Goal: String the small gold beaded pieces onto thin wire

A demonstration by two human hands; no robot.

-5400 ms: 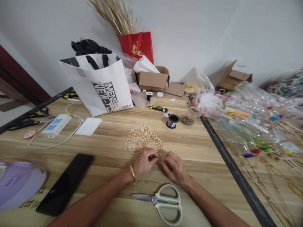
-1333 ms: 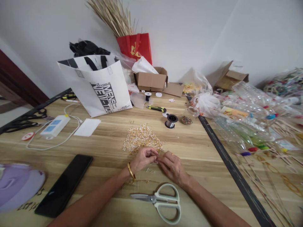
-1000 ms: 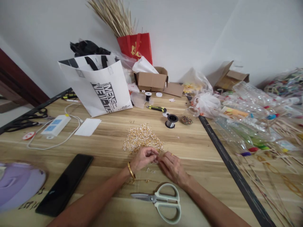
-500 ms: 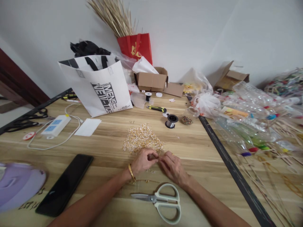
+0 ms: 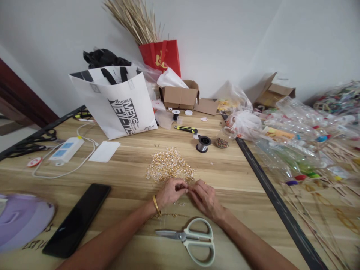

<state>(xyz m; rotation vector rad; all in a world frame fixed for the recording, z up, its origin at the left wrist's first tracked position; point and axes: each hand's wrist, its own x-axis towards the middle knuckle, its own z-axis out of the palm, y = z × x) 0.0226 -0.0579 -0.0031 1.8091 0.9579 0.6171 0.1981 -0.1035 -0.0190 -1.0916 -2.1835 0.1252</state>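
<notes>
My left hand (image 5: 171, 192) and my right hand (image 5: 204, 198) meet fingertip to fingertip low over the wooden table. Both are closed in a pinch, and what sits between the fingers is too small to make out. Just beyond them lies a loose pile of gold and clear beads (image 5: 168, 163). A few clear beads (image 5: 179, 204) rest under my wrists. Near my left wrist, which wears a gold bangle, a thin gold chain (image 5: 174, 215) lies on the wood. Scissors with pale handles (image 5: 197, 240) lie between my forearms, blades pointing left.
A spool of wire (image 5: 203, 144), a jar of small beads (image 5: 223, 139) and a yellow-black utility knife (image 5: 185, 129) stand beyond the pile. To the left are a phone (image 5: 77, 219), a power strip (image 5: 66, 149) and a white bag (image 5: 118, 105). Plastic bottles (image 5: 292, 142) crowd the right.
My left hand has shifted very slightly. Both hands stay pinched together in the same place, and everything else looks unchanged.
</notes>
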